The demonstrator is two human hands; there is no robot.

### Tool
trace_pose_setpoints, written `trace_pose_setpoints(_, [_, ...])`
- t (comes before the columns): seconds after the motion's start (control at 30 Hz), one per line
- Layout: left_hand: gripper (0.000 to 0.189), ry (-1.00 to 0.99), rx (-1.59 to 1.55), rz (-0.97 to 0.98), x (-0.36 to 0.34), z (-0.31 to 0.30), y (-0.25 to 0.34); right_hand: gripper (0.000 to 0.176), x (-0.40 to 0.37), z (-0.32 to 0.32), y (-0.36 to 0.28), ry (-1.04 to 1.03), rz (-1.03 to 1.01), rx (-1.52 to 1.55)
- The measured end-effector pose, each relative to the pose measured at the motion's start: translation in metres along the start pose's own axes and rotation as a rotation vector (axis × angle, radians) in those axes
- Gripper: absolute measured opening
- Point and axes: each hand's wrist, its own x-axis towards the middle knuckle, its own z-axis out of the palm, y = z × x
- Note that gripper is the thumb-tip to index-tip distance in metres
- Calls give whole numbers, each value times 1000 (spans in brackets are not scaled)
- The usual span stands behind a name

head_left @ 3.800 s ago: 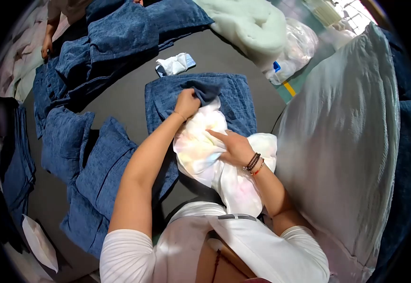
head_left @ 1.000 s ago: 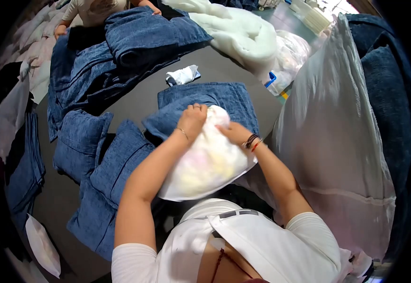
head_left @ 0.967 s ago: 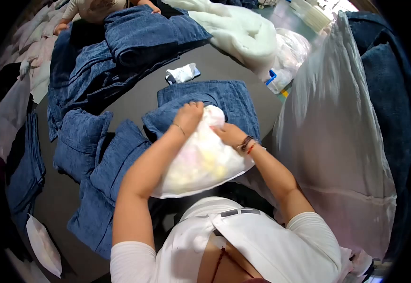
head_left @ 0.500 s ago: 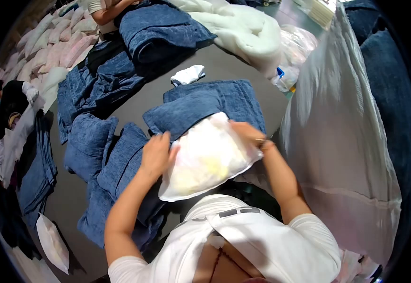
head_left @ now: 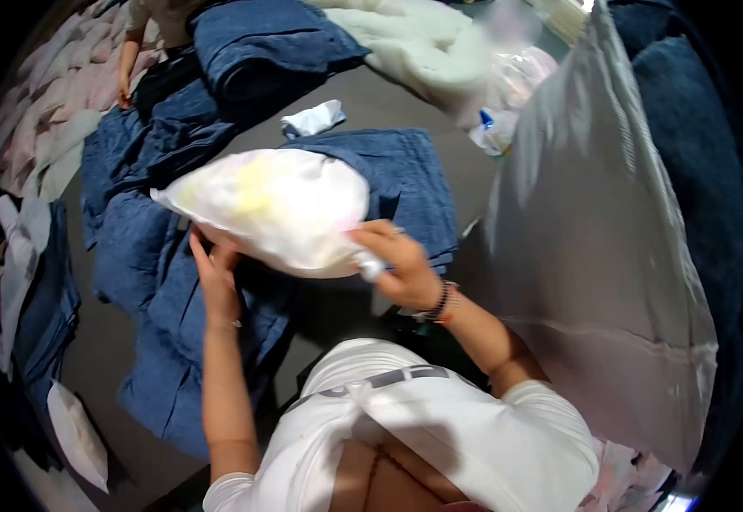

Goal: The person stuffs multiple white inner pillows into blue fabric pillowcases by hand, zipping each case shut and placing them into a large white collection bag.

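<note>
A white stuffed pillow [head_left: 282, 205] with pale yellow and pink showing through is lifted above the table in front of me. My right hand [head_left: 401, 264] grips its lower right corner with the fingers closed. Under its left part is my left hand [head_left: 219, 277], fingers apart, touching the underside. Behind the pillow a folded blue fabric piece [head_left: 418, 179] lies on the grey table, partly covered by it. More blue fabric covers [head_left: 162, 299] are heaped to the left.
A small white cloth [head_left: 313, 119] lies beyond the pillow. Another white pillow [head_left: 78, 435] is at the lower left. A large whitish sack [head_left: 593, 230] stands at the right. At the upper left is another person's hand [head_left: 124, 92], near blue fabric [head_left: 269, 47].
The pillow has been lifted and turned, away from the blue cover, up and to the left. My left hand has moved left beneath it; my right hand has shifted to its corner.
</note>
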Motion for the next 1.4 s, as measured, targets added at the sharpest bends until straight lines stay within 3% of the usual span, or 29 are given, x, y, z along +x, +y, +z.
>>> trace_pose_setpoints(0.03, [58,-49,-366,-20,19,7,12,68,13,17,-3,1,-139,55])
trace_pose_setpoints(0.07, [49,-80,-373,-169,63,-5,16,76,24,22,-5,-10,-287,101])
trace_pose_setpoints(0.13, [46,-118,-306,-184,83,-8,8,86,34,27,-12,64,-367,-48])
trace_pose_setpoints(0.17, [49,-105,-237,-164,93,-1,-1,89,51,41,13,166,-337,-376])
trace_pose_setpoints(0.2, [52,-87,-155,-156,98,0,-8,90,51,41,16,162,-354,-363])
trace_pose_setpoints(0.27, [57,-29,28,12,88,31,0,80,74,52,60,176,-391,-648])
trace_pose_setpoints(0.3, [54,-99,39,9,94,29,3,80,75,50,53,179,-389,-652])
trace_pose_setpoints(0.37, [51,-165,41,13,95,31,18,57,87,38,21,-14,-270,-20])
trace_pose_setpoints(0.47, [44,-319,320,93,63,47,65,50,107,5,0,-171,-361,227])
trace_pose_setpoints(0.5, [43,-424,504,200,54,51,72,55,110,-1,1,14,-485,-197])
trace_pose_setpoints(0.53, [43,-529,681,327,48,59,75,55,113,0,4,12,-482,-211])
trace_pose_setpoints(0.57, [50,-619,471,294,42,66,62,57,122,2,9,100,-547,-284])
trace_pose_setpoints(0.6, [56,-667,523,347,34,75,65,59,126,3,14,191,-605,-351])
trace_pose_setpoints(0.63, [53,-693,481,285,26,79,67,64,124,0,16,118,-598,-329])
trace_pose_setpoints(0.73, [44,-756,380,193,34,71,57,56,101,6,27,43,-417,-259])
trace_pose_setpoints(0.77, [39,-785,330,150,36,66,50,45,96,4,21,50,-365,-218])
trace_pose_setpoints(0.8, [41,-633,62,72,26,74,63,45,91,1,17,53,-364,-226])
trace_pose_setpoints(0.87, [34,-91,-289,163,13,74,58,37,84,-10,10,199,-283,-197])
trace_pose_setpoints(0.9, [28,-152,-222,113,1,70,41,33,82,-15,3,324,-295,-137])
trace_pose_setpoints(0.97, [16,-172,-92,-66,-30,79,0,30,68,-20,5,411,-117,0])
trace_pose_setpoints(1.03, [16,-144,93,-40,-35,81,-43,30,55,-14,8,439,-47,54])
trace_pose_setpoints(1.07, [28,-262,79,17,-29,70,-78,30,48,-8,16,472,5,95])
trace_pose_setpoints(1.1, [43,-263,194,-58,-29,76,-76,31,43,0,20,502,63,142])
trace_pose_setpoints(1.17, [52,-417,331,158,-2,67,-120,36,35,0,12,508,-18,16])
trace_pose_setpoints(1.2, [52,-504,905,468,13,54,-140,41,30,3,10,514,-111,-119])
trace_pose_setpoints(1.23, [50,-513,490,235,14,59,-157,38,25,7,13,500,-7,18])
trace_pose_setpoints(1.27, [46,-460,638,315,24,61,-160,34,20,4,0,417,104,-12])
trace_pose_setpoints(1.3, [43,-397,787,389,33,62,-162,33,13,4,4,380,52,-210])
trace_pose_setpoints(1.4, [37,-348,1110,288,20,88,-67,34,-1,-7,8,317,21,-514])
